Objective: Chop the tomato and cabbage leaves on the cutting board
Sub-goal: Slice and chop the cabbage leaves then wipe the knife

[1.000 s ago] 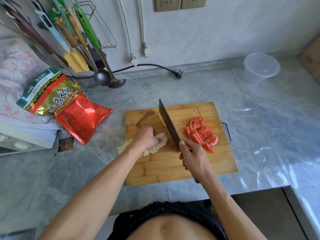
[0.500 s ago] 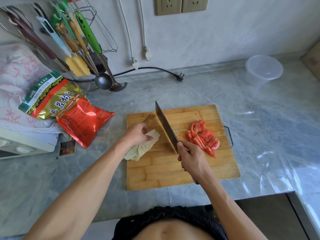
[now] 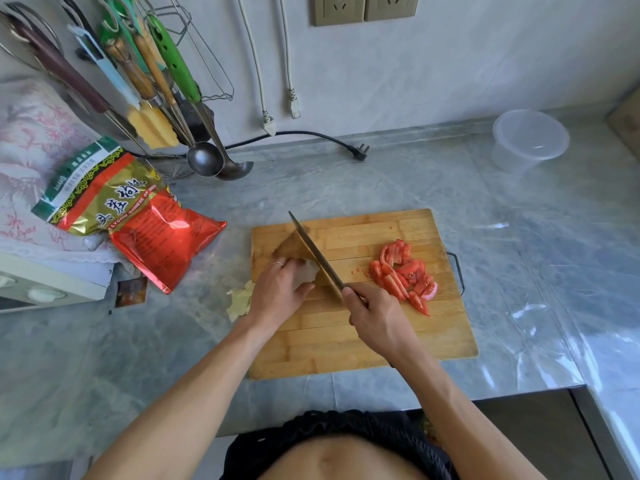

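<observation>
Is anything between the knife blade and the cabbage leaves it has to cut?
Nothing visible. The cleaver, gripped by the right hand, sits right beside the cabbage leaves held by the left hand.

Snack bag (image 3: pixel 138 216), lying well left of the left hand's fingers (image 3: pixel 287 268), is showing "LYCIUM CHINESE OF" beneath large yellow Chinese characters; smaller print unreadable.

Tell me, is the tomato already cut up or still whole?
Cut up: the tomato lies as red slices piled on the cutting board.
</observation>
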Demonstrator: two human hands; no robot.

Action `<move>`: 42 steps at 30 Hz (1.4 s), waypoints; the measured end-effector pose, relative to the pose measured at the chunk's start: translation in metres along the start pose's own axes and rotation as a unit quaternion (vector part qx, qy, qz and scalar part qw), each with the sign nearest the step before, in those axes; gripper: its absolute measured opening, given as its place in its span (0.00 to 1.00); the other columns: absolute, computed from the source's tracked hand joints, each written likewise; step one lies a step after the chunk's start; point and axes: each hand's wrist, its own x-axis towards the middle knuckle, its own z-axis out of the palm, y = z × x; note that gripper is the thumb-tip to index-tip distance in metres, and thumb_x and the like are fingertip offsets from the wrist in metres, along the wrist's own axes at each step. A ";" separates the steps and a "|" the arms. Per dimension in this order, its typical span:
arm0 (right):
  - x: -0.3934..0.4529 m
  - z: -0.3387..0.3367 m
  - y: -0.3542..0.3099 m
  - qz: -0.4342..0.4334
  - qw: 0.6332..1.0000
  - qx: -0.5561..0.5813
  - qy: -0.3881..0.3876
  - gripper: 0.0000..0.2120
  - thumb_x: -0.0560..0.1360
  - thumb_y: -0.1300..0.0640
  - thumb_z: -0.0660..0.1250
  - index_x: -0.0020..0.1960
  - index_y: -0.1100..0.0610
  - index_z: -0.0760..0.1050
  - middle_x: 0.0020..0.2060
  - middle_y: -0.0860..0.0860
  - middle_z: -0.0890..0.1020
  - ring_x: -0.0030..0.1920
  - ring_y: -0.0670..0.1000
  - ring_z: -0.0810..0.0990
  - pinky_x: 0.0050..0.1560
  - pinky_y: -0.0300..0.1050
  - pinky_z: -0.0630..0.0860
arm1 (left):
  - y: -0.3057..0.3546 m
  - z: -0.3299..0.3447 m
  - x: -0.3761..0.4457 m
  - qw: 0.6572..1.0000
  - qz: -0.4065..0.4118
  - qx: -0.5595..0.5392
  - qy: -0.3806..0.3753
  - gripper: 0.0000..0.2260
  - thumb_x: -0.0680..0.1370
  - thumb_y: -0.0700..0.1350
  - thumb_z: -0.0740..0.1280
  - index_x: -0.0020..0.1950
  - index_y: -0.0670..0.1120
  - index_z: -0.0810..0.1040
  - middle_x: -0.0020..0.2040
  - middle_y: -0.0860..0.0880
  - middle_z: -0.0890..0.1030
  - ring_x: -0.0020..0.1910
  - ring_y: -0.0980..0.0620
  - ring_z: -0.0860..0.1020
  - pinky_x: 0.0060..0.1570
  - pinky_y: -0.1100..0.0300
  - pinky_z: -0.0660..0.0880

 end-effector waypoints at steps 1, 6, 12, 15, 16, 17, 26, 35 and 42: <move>-0.003 0.001 0.001 0.001 1.000 0.002 -0.005 0.17 0.83 0.52 0.59 0.39 0.59 0.72 0.29 0.52 0.74 0.31 0.51 0.73 0.34 0.51 0.70 | -0.001 0.000 0.001 1.000 0.006 0.001 0.000 0.20 0.73 0.50 0.75 0.61 0.43 0.80 0.57 0.45 0.81 0.57 0.44 0.78 0.54 0.53 0.76; -0.014 0.002 0.003 0.004 1.000 0.009 -0.014 0.18 0.83 0.53 0.59 0.35 0.55 0.67 0.28 0.50 0.71 0.30 0.49 0.70 0.33 0.46 0.66 | -0.002 0.005 0.000 1.000 0.003 -0.002 0.026 0.18 0.72 0.51 0.76 0.57 0.45 0.81 0.53 0.47 0.82 0.53 0.46 0.80 0.49 0.54 0.77; -0.013 -0.007 -0.003 0.013 1.000 0.017 -0.010 0.17 0.83 0.52 0.59 0.45 0.62 0.77 0.31 0.55 0.76 0.29 0.47 0.70 0.31 0.46 0.69 | 0.007 0.014 -0.007 0.998 0.009 0.014 0.057 0.12 0.73 0.48 0.75 0.54 0.46 0.82 0.51 0.48 0.82 0.49 0.45 0.80 0.45 0.51 0.78; -0.011 -0.008 -0.005 -0.012 1.000 0.016 0.024 0.17 0.83 0.53 0.59 0.43 0.63 0.75 0.33 0.63 0.78 0.31 0.56 0.72 0.35 0.55 0.73 | -0.001 0.018 -0.010 0.997 0.033 0.038 0.051 0.13 0.75 0.49 0.72 0.57 0.46 0.82 0.54 0.48 0.82 0.51 0.45 0.80 0.49 0.51 0.78; -0.011 -0.007 -0.006 -0.019 0.999 0.018 0.031 0.17 0.83 0.53 0.59 0.45 0.64 0.76 0.34 0.63 0.78 0.33 0.60 0.75 0.36 0.55 0.73 | -0.004 0.019 -0.011 0.997 0.039 0.045 0.050 0.13 0.76 0.49 0.71 0.59 0.46 0.82 0.55 0.48 0.82 0.52 0.45 0.79 0.50 0.51 0.78; -0.011 -0.006 -0.007 -0.024 0.999 0.018 0.033 0.17 0.83 0.53 0.59 0.45 0.64 0.76 0.33 0.63 0.78 0.35 0.61 0.77 0.36 0.55 0.73 | -0.006 0.020 -0.012 0.997 0.045 0.051 0.049 0.14 0.76 0.49 0.70 0.60 0.46 0.82 0.56 0.48 0.82 0.54 0.45 0.79 0.52 0.51 0.77; -0.008 0.010 -0.010 -0.035 0.999 -0.013 0.003 0.18 0.83 0.53 0.59 0.34 0.51 0.67 0.24 0.46 0.69 0.25 0.46 0.64 0.28 0.43 0.63 | -0.003 0.029 -0.015 0.988 0.072 0.121 0.060 0.13 0.79 0.46 0.65 0.61 0.44 0.80 0.59 0.47 0.81 0.62 0.44 0.75 0.59 0.50 0.75; -0.012 0.012 -0.021 -0.040 0.999 -0.025 -0.002 0.20 0.83 0.54 0.59 0.32 0.45 0.63 0.24 0.46 0.69 0.25 0.49 0.66 0.28 0.47 0.65 | 0.011 0.024 -0.021 0.990 0.057 0.099 0.082 0.07 0.77 0.41 0.69 0.54 0.45 0.83 0.53 0.49 0.84 0.57 0.48 0.79 0.45 0.52 0.80; -0.010 0.012 -0.017 -0.036 0.999 -0.025 -0.002 0.20 0.83 0.53 0.58 0.32 0.45 0.64 0.24 0.46 0.70 0.25 0.48 0.66 0.28 0.45 0.64 | 0.013 0.027 -0.021 0.993 0.027 0.087 0.074 0.08 0.79 0.43 0.67 0.55 0.46 0.83 0.53 0.51 0.84 0.57 0.50 0.79 0.40 0.56 0.76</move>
